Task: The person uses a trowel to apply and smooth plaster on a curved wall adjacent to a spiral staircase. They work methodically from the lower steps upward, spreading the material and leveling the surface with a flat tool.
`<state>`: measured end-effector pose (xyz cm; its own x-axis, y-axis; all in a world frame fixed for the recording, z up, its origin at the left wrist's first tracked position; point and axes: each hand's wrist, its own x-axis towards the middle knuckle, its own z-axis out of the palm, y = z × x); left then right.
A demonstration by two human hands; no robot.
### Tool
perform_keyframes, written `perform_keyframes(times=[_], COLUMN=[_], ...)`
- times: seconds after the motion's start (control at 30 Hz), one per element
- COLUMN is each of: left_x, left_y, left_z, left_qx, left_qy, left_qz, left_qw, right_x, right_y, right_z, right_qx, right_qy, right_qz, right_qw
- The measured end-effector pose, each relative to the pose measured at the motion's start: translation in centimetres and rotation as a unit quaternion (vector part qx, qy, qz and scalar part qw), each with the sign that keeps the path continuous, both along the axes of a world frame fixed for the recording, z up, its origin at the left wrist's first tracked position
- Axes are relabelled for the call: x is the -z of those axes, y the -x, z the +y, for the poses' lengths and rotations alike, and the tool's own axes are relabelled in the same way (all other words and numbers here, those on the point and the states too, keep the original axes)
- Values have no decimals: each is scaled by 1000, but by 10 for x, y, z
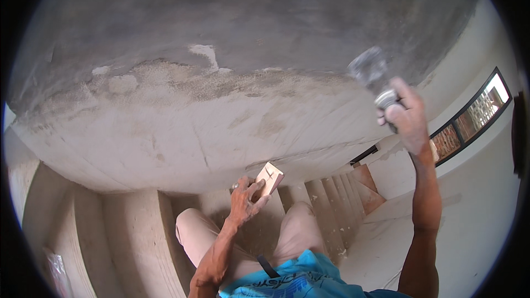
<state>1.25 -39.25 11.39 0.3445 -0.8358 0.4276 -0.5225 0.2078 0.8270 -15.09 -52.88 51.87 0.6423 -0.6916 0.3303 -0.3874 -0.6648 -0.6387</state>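
My right hand (407, 115), raised at the right, is closed round the handle of a putty knife (371, 69). The knife's wide blade points up and left, with whitish smears on it, in front of the dark grey part of the wall (265, 16). Whether the blade touches the wall I cannot tell. Lower down, in front of my knees, my left hand (243, 201) grips a small pale rectangular block (269, 179) with a brownish side. A ragged edge with whitish chipped patches (205, 55) separates the grey part from the pale lower wall (165, 143).
Bare concrete stairs (132, 232) run beneath me, with more steps (334, 204) to the right. A dark-framed window (469, 116) is set in the pale wall at far right. Clear plastic (58, 270) lies at the lower left.
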Motion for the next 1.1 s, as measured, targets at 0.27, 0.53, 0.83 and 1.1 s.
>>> perform_keyframes(times=[0.27,0.53,0.83,1.1], left_x=[2,0,1,-1], left_y=[3,3,4,4], left_z=[-2,-2,-1,-1], left_qx=[3,3,-8,-12], left_qy=[-9,-16,-16,-13], left_qz=[40,41,14,10], left_qw=[999,999,1000,1000], right_x=[23,2,24,34], right_y=[1,-8,-24,-20], right_z=[-16,-21,-34,-42], right_qx=[15,29,31,30], right_qy=[351,533,581,593], right_qz=[97,75,41,61], right_qw=[931,843,812,802])
